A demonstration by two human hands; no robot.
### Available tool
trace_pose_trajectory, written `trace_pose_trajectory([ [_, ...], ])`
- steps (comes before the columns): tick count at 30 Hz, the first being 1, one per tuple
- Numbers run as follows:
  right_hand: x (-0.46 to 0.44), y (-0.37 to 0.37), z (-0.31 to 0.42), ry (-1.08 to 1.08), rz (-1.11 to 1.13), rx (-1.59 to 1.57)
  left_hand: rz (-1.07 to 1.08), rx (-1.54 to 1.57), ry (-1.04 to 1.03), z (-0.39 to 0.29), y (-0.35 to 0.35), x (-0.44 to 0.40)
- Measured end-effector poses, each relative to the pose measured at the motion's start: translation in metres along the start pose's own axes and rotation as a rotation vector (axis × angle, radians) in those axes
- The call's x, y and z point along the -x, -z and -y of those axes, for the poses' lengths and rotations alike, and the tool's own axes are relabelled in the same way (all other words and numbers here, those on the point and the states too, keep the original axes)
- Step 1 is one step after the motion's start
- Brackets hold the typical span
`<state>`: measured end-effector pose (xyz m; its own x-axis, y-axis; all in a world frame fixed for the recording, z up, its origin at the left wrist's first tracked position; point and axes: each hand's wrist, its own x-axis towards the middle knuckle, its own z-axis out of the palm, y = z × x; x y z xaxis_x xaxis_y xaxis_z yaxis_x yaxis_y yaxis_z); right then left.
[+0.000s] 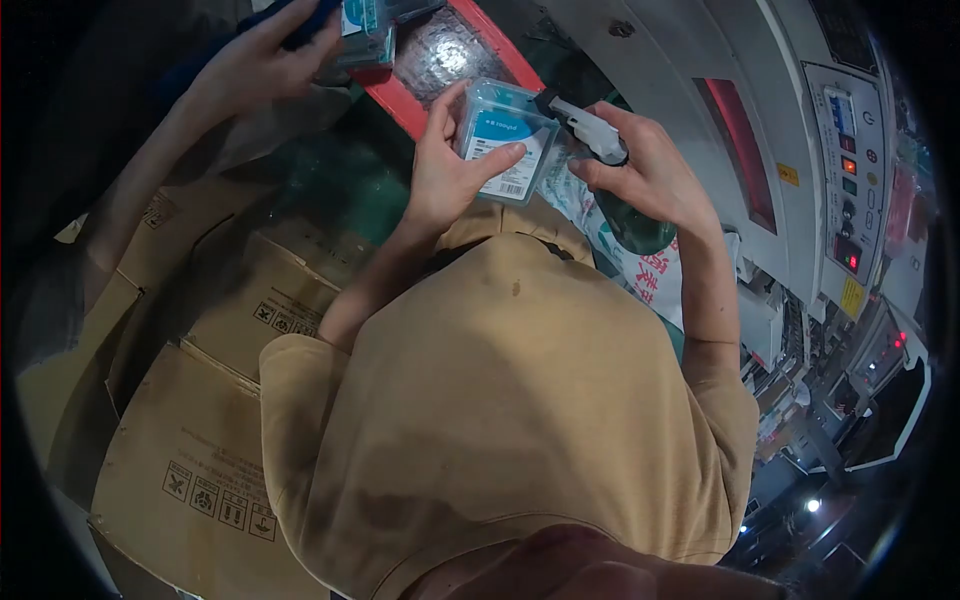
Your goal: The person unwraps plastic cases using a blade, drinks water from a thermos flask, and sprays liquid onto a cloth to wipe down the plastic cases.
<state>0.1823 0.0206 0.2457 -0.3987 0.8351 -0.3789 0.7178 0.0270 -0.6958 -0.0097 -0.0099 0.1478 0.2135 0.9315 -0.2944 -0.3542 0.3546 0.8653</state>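
My left hand (447, 172) is closed on a clear plastic box (535, 150) with a blue and white printed label, its thumb across the front. A spray bottle (632, 232) with a white and black trigger head and a dark green body is in my right hand (645, 168), the fingers wrapped around its neck and trigger. The black nozzle points left, right by the upper right edge of the box; I cannot tell whether they touch. Whether any liquid is coming out does not show.
A co-worker's hand (255, 70) is at the upper left, beside stacked clear boxes (372, 48) on a red-edged surface (515, 62). Cardboard cartons (190, 440) lie at the left. A machine with a control panel (848, 165) stands at the right, near a printed white bag (640, 275).
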Motion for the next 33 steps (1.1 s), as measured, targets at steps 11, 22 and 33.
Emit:
trace_pose_trajectory([
  [11,-0.003,0.002,0.007,0.014,0.005,0.118,-0.004,-0.043,0.03,-0.001,0.003,-0.001],
  [22,-0.004,-0.003,-0.009,-0.066,0.052,-0.19,-0.064,0.011,-0.003,-0.004,0.009,-0.004],
  [33,0.012,-0.011,-0.038,-0.084,-0.074,-0.579,-0.307,-0.039,-0.071,-0.01,0.041,-0.031],
])
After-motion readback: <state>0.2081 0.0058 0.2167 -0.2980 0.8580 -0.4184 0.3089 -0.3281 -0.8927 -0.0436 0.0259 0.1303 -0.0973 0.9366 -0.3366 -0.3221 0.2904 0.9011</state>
